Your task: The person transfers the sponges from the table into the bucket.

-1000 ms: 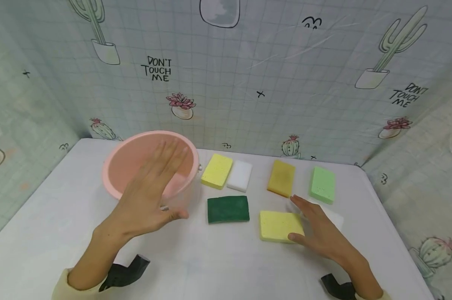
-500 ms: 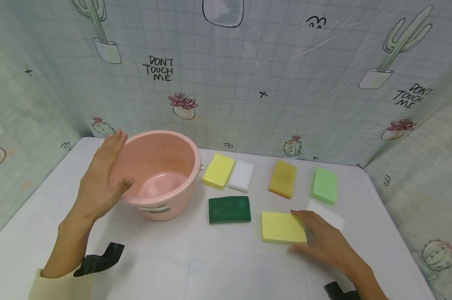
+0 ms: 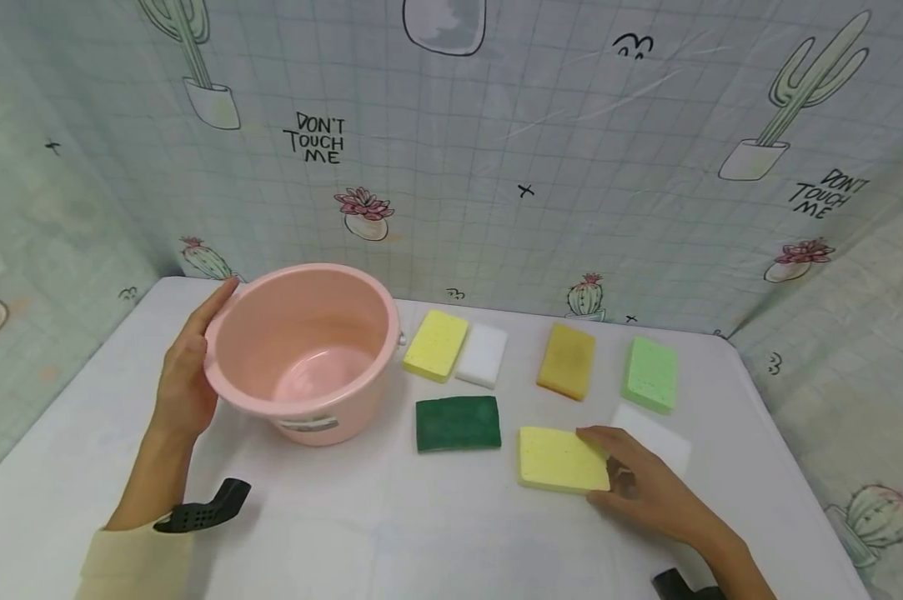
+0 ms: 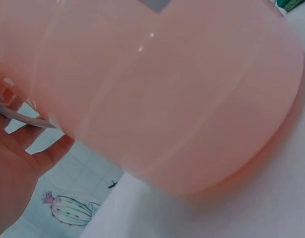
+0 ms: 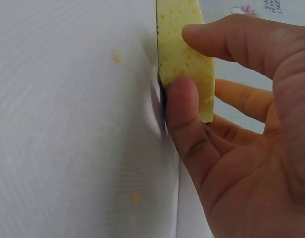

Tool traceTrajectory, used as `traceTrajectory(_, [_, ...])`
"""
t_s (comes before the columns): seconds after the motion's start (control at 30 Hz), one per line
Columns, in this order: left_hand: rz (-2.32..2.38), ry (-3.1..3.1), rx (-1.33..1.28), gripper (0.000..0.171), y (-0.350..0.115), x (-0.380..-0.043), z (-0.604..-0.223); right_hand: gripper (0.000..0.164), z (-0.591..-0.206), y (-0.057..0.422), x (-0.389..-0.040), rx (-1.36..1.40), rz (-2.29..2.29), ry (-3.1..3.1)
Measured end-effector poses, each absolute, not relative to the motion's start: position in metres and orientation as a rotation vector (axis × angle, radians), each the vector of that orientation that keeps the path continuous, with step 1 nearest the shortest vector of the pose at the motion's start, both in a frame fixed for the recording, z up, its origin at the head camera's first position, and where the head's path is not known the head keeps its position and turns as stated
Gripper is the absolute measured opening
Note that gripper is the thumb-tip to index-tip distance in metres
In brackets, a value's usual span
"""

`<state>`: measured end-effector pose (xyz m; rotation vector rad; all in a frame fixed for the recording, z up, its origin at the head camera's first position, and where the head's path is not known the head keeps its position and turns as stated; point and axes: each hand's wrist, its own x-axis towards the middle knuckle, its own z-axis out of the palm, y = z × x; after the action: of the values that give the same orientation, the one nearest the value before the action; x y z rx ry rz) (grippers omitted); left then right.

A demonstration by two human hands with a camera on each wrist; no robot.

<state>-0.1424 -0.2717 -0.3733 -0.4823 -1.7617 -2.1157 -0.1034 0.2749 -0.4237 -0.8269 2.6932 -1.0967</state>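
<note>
A pink bucket (image 3: 301, 321) stands at the left of the white table. My left hand (image 3: 188, 375) is against its outer left side, the fingers reaching up along the rim. In the left wrist view those fingers (image 4: 53, 153) lie near the bucket's thin handle (image 4: 26, 119); the thumb is hidden. Right of centre, a pale yellow sponge (image 3: 552, 458) lies on the table. My right hand (image 3: 649, 492) holds its right end between thumb and fingers. Up close in the right wrist view, fingertips touch the sponge's (image 5: 175, 54) porous face and end.
Behind the held sponge lie a dark yellow sponge (image 3: 566, 361), a light green sponge (image 3: 649, 375) and a white one (image 3: 654, 437), partly covered by my right hand. Nearer the bucket are a dark green pad (image 3: 459, 423), another yellow sponge (image 3: 435, 344) and a white sponge (image 3: 482, 354).
My left hand has moved left from over the bucket to its outer side and now touches it. My right hand has closed in on the yellow sponge's right end.
</note>
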Motion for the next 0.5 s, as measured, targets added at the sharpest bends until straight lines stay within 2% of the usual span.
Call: traceTrajectory(0.5, [-2.031,-1.835,-0.437,0.053,-0.2666,-0.1341,-0.3792,0.072,-0.4264,0.2766,-0.1063,-0.798,-1.255,2.595])
